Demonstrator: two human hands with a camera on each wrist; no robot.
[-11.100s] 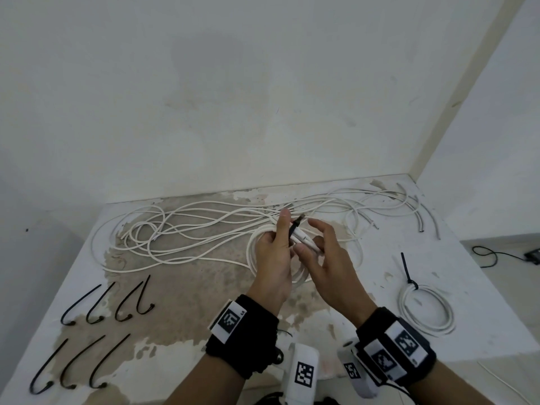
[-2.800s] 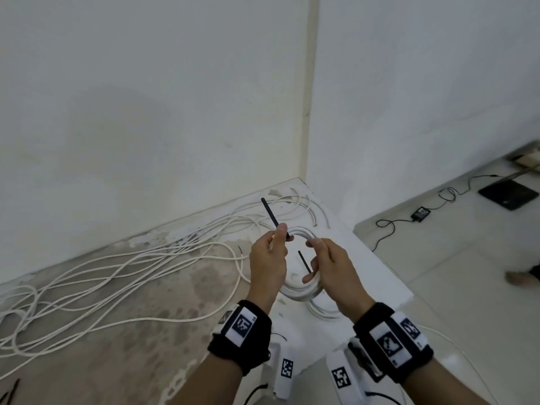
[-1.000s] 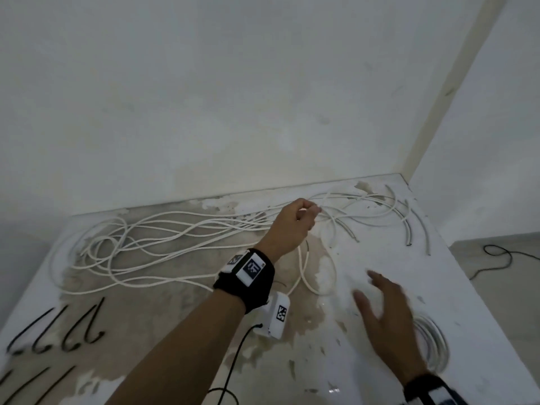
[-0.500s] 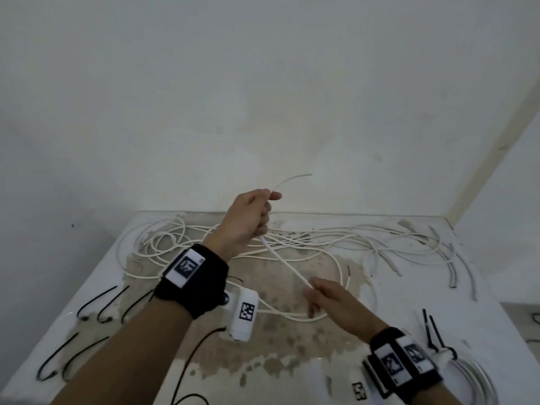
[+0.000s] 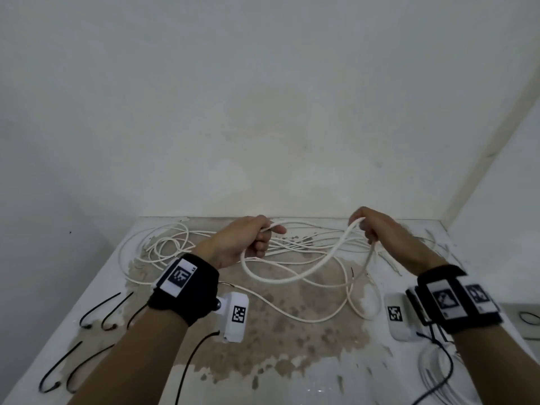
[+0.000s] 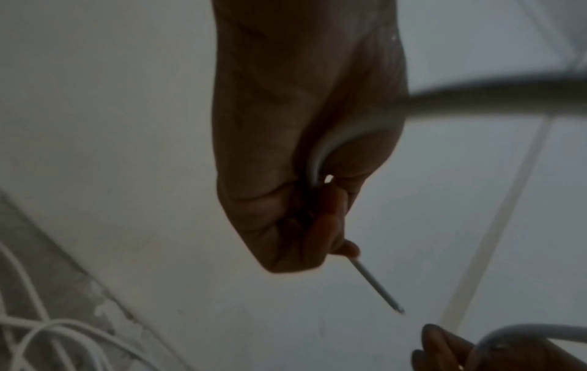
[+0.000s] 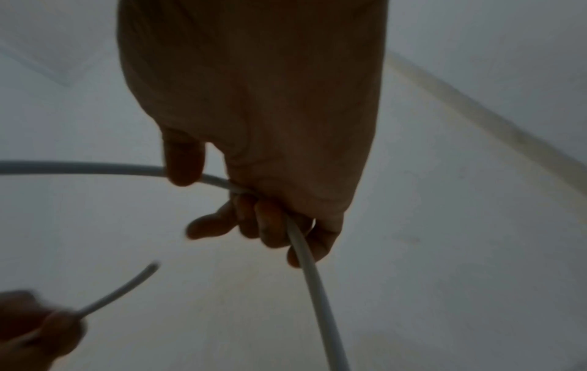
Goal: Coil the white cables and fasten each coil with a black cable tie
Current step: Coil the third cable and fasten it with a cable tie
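Both hands hold one white cable (image 5: pixel 295 277) up over the table. My left hand (image 5: pixel 257 236) grips it near its free end, whose short tip (image 6: pixel 378 288) sticks out past the fingers. My right hand (image 5: pixel 369 226) has its fingers curled round the same cable (image 7: pixel 305 251) farther along. Between the hands the cable sags in a loop, and from the right hand it drops to the tabletop. A tangle of loose white cables (image 5: pixel 175 244) lies behind. Several black cable ties (image 5: pixel 96 311) lie at the left edge.
The white table (image 5: pixel 292 375) has a worn brown patch in the middle and stands in a wall corner. Tied white coils (image 5: pixel 435 375) lie at its front right, partly under my right forearm. A dark cord (image 5: pixel 529 317) lies on the floor at the right.
My right hand has risen from low over the table to the left hand's height and moved off to the right. The cable between the hands now hangs as a loop.
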